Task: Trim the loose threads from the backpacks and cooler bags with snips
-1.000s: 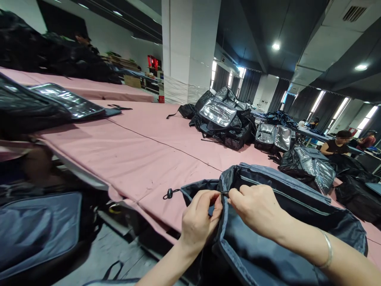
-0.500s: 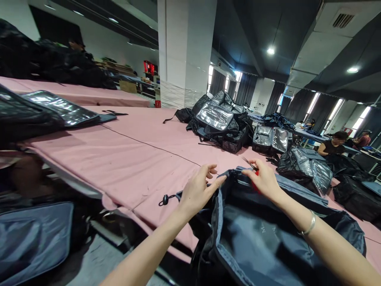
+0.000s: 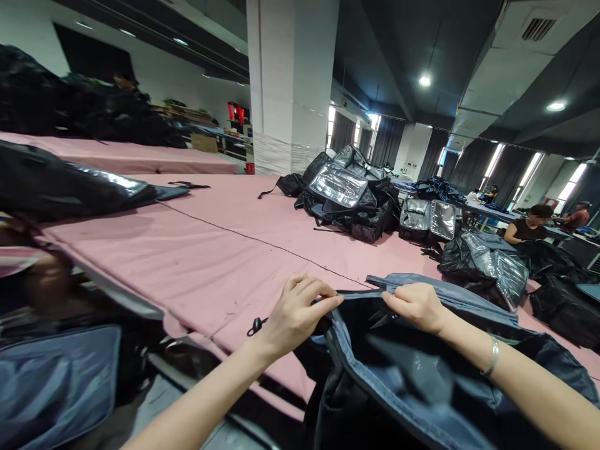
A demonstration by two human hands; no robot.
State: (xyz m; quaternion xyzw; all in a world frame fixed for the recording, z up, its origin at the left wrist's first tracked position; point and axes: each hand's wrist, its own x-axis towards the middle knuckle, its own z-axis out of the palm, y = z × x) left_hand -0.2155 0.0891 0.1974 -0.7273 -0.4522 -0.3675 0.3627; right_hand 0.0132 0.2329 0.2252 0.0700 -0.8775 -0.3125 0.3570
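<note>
A black bag with a grey-blue lining (image 3: 412, 369) lies open in front of me, its mouth facing up toward the camera. My left hand (image 3: 304, 309) pinches the bag's rim at the far left corner, thumb against fingers. A short way to the right, my right hand (image 3: 417, 306) grips the same rim, so the edge runs taut between both hands. Below the right fingers a dark pointed tool (image 3: 383, 319) sticks out, probably thread snips; its handle is hidden in the palm. A cord with a black toggle (image 3: 256, 325) hangs beside my left wrist.
The bag rests at the edge of a pink-covered table (image 3: 225, 262). A pile of black bags with silvery linings (image 3: 347, 190) sits farther back, more bags (image 3: 487, 265) at right. Another bag (image 3: 70, 187) lies at left. A person (image 3: 529, 228) sits at the right.
Both hands have closed on the bag's rim and drawn it straight. My right hand has turned over, so the red-handled snips that showed above it now point down inside the bag.
</note>
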